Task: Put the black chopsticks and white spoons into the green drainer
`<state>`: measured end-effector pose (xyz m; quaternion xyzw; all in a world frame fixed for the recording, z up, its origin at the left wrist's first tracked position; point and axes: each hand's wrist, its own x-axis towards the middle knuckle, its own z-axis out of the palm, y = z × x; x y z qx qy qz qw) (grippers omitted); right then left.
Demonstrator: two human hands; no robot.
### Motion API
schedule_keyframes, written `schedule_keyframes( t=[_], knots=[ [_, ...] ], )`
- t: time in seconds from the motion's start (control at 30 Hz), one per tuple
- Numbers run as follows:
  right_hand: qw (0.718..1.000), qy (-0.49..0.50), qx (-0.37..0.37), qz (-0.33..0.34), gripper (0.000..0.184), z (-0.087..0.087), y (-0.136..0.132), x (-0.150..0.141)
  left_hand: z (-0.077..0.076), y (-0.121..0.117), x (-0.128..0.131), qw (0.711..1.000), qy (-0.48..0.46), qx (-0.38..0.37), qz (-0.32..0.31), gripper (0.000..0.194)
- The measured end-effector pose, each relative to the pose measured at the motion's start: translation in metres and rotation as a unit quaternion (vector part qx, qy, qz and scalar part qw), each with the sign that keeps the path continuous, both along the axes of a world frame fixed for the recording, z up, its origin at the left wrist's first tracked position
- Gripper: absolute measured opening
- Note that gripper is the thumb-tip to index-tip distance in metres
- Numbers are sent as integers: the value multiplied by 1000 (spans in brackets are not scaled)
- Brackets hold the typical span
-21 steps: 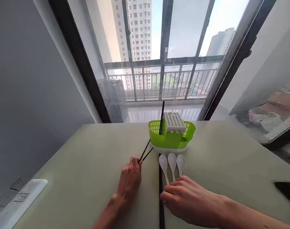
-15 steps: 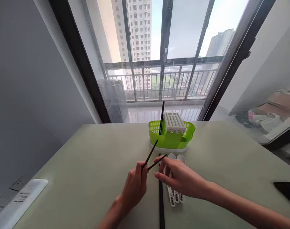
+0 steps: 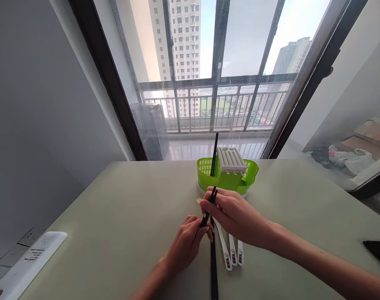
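Note:
A pair of dark chopsticks [image 3: 207, 215] is held between both hands, tilted with the tips up. My left hand [image 3: 190, 237] is closed around the lower part. My right hand [image 3: 233, 210] pinches the chopsticks nearer the upper tips, its fingers bent over them. Beneath the hands, more dark chopsticks [image 3: 214, 266] lie lengthwise on the table. Several white spoons [image 3: 226, 254] with printed handles lie to their right, their bowls hidden by my right hand. Just beyond stands a green basket [image 3: 205, 180] with a white slotted rack [image 3: 232, 159]; dark chopsticks [image 3: 215, 154] stand upright in its left compartment.
The pale table [image 3: 139, 208] reaches back to a glazed window with a balcony behind. A white power strip [image 3: 33, 258] lies along the left edge. At the far right edge is a black object [image 3: 379, 252], only partly in view.
The two chopsticks, spread apart before, are now drawn together side by side. My right hand has closed on their upper part. My left hand has shifted slightly right.

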<state>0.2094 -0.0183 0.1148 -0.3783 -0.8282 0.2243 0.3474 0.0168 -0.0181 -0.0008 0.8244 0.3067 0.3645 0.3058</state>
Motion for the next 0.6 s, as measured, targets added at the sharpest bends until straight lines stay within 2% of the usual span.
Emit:
schedule_keyframes(
  t=[0.23,0.43,0.6],
  knots=[
    [998,-61,16,10,38,-12,-2,-3,-12,7,-1,1000,15,-16,-22,33],
    [999,-52,-5,9,33,-15,4,1,-3,8,-1,998,24,-54,-28,36],
    [1000,-5,-25,-3,33,-17,5,5,3,9,0,994,10,-105,-37,38]
  ],
)
